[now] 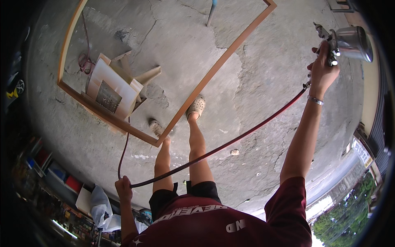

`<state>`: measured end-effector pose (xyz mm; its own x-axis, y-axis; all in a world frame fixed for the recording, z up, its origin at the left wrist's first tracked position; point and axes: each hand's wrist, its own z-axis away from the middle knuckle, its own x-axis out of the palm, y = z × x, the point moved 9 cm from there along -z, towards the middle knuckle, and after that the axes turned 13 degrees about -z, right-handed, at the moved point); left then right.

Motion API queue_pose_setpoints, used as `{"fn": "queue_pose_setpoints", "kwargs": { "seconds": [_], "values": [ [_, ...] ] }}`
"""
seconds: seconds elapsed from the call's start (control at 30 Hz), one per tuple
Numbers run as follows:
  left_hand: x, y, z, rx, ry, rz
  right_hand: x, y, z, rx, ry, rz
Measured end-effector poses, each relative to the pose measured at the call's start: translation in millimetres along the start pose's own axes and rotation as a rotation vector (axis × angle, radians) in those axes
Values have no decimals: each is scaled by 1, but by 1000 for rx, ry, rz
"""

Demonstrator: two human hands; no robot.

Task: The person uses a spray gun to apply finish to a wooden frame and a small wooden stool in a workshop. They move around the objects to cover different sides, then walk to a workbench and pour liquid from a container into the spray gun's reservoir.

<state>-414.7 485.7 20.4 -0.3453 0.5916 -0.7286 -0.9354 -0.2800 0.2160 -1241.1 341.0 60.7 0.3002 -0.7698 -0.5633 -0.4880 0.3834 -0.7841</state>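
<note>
Frame (pixel 214 69), brown: placed above the floor (pixel 271 82), toward its left edge, with one corner beside the feet (pixel 196 108) and one bar passed across the stool (pixel 119 84); contact with the stool cannot be confirmed. Progress: brown colour is shown on the visible bars, and gun (pixel 332 41) and hose (pixel 247 133) are joined; a paler strip is shown on the left bar, so some coating is judged possibly left. No spray can be made out; the far end is partly cut off. Orientation: the frame's long axis is directed outward from the feet and rightward; the gun's nozzle is seemingly aimed forward, its cup (pixel 354 43) turned toward the floor's right edge. Hands: gun gripped in the right hand (pixel 325 73), hose clutched in the left hand (pixel 123 187).
</note>
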Motion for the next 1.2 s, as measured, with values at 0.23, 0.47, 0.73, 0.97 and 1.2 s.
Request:
{"fn": "queue_pose_setpoints", "kwargs": {
  "seconds": [0.23, 0.47, 0.73, 0.97, 1.2],
  "values": [
    [-22, -42, 4, 26, 106, -39, -1, -2, 90, 266, -319, 36],
    [-48, -129, 14, 21, 147, 163, -22, -63, 251, 277, -514, -67],
    [-72, -198, 23, 106, 177, 203, -41, -119, 411, 253, -687, -133],
    [-79, -248, 23, 176, 154, 208, -61, -163, 537, 298, -911, -188],
    [-83, -253, 24, 256, 117, 89, -85, -105, 557, 350, -609, -140]
  ]
}}
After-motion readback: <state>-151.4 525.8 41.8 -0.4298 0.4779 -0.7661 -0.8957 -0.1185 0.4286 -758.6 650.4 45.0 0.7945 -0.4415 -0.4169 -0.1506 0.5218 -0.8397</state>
